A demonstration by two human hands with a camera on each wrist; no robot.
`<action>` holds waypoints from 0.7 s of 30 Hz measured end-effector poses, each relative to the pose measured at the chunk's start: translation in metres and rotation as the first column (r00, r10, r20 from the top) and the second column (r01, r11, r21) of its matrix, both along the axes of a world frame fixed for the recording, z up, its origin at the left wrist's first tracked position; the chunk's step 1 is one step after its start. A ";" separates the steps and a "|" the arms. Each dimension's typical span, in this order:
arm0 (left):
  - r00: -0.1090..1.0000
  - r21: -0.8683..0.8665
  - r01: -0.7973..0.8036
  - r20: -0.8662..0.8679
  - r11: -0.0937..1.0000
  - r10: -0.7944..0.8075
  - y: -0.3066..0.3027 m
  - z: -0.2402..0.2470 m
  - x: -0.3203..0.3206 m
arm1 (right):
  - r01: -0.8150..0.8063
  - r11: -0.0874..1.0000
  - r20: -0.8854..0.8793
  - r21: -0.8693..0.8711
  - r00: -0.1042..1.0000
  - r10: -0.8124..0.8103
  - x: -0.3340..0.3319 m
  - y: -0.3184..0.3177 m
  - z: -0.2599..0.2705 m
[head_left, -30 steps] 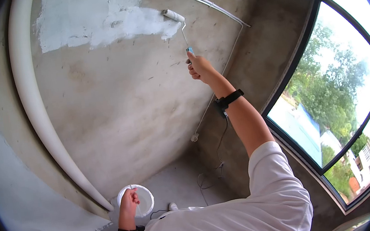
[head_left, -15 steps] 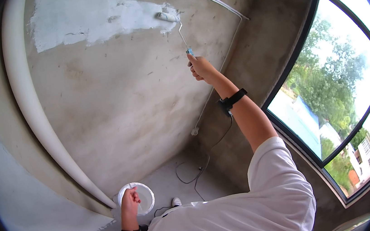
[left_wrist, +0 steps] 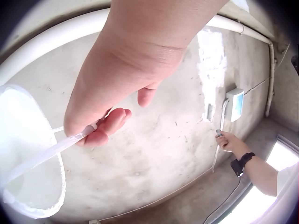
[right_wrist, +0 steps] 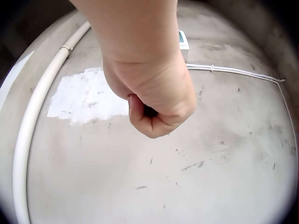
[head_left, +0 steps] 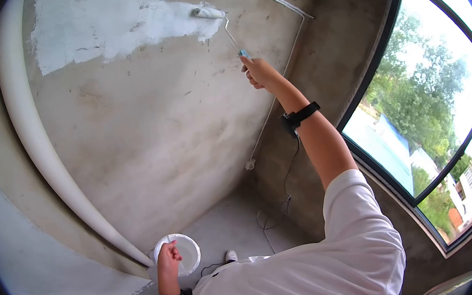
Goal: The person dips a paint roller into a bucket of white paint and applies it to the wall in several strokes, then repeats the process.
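A paint roller [head_left: 209,12] was found held in the closed grip of the right hand [head_left: 259,73] at the edge of a small white patch [head_left: 112,27], a paint bucket [head_left: 183,235] gripped by the left hand [head_left: 169,254], and most of the concrete wall [head_left: 158,127] was judged unpainted.

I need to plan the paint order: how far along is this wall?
Done: one white patch near the top. In hand: the right hand holds the roller at its right edge; the left hand holds the bucket. Left: most of the wall, bare grey.

Wet paint roller [head_left: 208,12] touches wall [head_left: 157,116]; bucket [head_left: 195,250] hangs.
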State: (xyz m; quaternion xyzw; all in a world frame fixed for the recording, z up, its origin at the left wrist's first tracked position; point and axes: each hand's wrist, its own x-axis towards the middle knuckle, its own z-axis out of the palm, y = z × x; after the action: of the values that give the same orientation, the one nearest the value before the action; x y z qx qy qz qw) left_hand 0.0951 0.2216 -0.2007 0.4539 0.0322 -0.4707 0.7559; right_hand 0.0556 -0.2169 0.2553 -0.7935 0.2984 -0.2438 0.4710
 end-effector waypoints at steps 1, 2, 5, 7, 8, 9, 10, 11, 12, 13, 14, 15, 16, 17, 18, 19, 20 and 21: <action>1.000 0.009 -0.007 -0.008 1.000 0.007 -0.001 0.000 -0.001 | -0.004 0.999 0.037 -0.034 0.999 0.006 0.001 -0.006 0.008; 1.000 0.016 -0.016 -0.016 1.000 0.017 -0.002 0.001 0.000 | 0.018 0.995 0.025 -0.099 1.000 -0.016 0.004 -0.009 0.014; 0.999 -0.007 -0.027 -0.017 1.000 0.027 -0.001 0.003 -0.002 | 0.033 0.987 -0.072 -0.155 0.996 -0.044 -0.002 -0.013 0.012; 0.999 -0.018 -0.045 -0.022 0.999 0.045 0.000 0.002 -0.002 | 0.033 0.983 -0.109 -0.183 0.993 -0.053 -0.008 -0.014 0.006; 0.998 -0.022 -0.053 -0.032 0.998 0.052 0.000 -0.003 -0.002 | 0.035 0.980 -0.125 -0.195 0.990 -0.060 -0.009 -0.015 0.006; 0.998 -0.023 -0.055 -0.039 0.998 0.054 -0.001 -0.006 -0.002 | 0.043 0.978 -0.138 -0.205 0.988 -0.072 -0.010 -0.015 0.008; 0.998 -0.024 -0.053 -0.037 0.998 0.052 -0.002 -0.008 -0.002 | 0.045 0.978 -0.135 -0.206 0.988 -0.074 -0.007 -0.016 0.013; 0.998 -0.012 -0.044 -0.039 0.999 0.043 -0.003 -0.010 -0.001 | 0.035 0.981 -0.074 -0.193 0.996 -0.051 -0.004 -0.019 0.019; 0.999 0.003 -0.035 -0.042 0.999 0.035 -0.003 -0.010 0.001 | 0.025 0.984 -0.012 -0.178 1.000 -0.028 -0.001 -0.021 0.021; 0.999 0.010 -0.031 -0.037 0.999 0.032 -0.005 -0.011 0.003 | 0.029 0.985 -0.008 -0.171 0.999 -0.031 -0.001 -0.022 0.017; 0.998 0.002 -0.045 -0.035 0.999 0.045 -0.006 -0.011 0.002 | 0.047 0.970 -0.034 -0.239 0.998 -0.056 -0.001 -0.022 0.012; 0.998 -0.007 -0.058 -0.037 0.998 0.058 -0.005 -0.012 -0.001 | 0.061 0.950 -0.061 -0.308 0.995 -0.084 -0.004 -0.023 0.006; 0.998 -0.005 -0.058 -0.038 0.998 0.058 -0.005 -0.012 -0.002 | 0.061 0.950 -0.063 -0.306 0.994 -0.084 -0.008 -0.025 -0.001; 0.997 -0.005 -0.065 -0.051 0.998 0.065 -0.005 -0.012 -0.002 | 0.067 0.927 -0.080 -0.369 0.991 -0.103 -0.010 -0.026 -0.008; 0.995 -0.005 -0.076 -0.064 0.997 0.076 -0.007 -0.011 -0.002 | 0.067 0.900 -0.095 -0.431 0.988 -0.119 -0.009 -0.030 -0.010; 0.994 0.001 -0.087 -0.062 0.996 0.087 -0.006 -0.009 -0.004 | 0.058 0.903 -0.094 -0.425 0.990 -0.107 -0.007 -0.038 -0.007; 0.996 0.014 -0.078 -0.038 0.997 0.079 -0.006 -0.006 -0.004 | 0.056 0.877 -0.061 -0.478 0.994 -0.096 -0.004 -0.048 -0.003; 0.998 0.028 -0.069 -0.012 0.997 0.069 -0.006 -0.003 -0.005 | 0.058 0.848 -0.025 -0.526 0.996 -0.084 -0.001 -0.052 0.000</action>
State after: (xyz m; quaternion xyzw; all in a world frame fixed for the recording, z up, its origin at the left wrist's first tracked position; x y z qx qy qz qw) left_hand 0.0904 0.2160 -0.2036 0.4599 0.0594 -0.4467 0.7652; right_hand 0.0544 -0.2691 0.2551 -0.8859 0.2607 -0.3144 0.2200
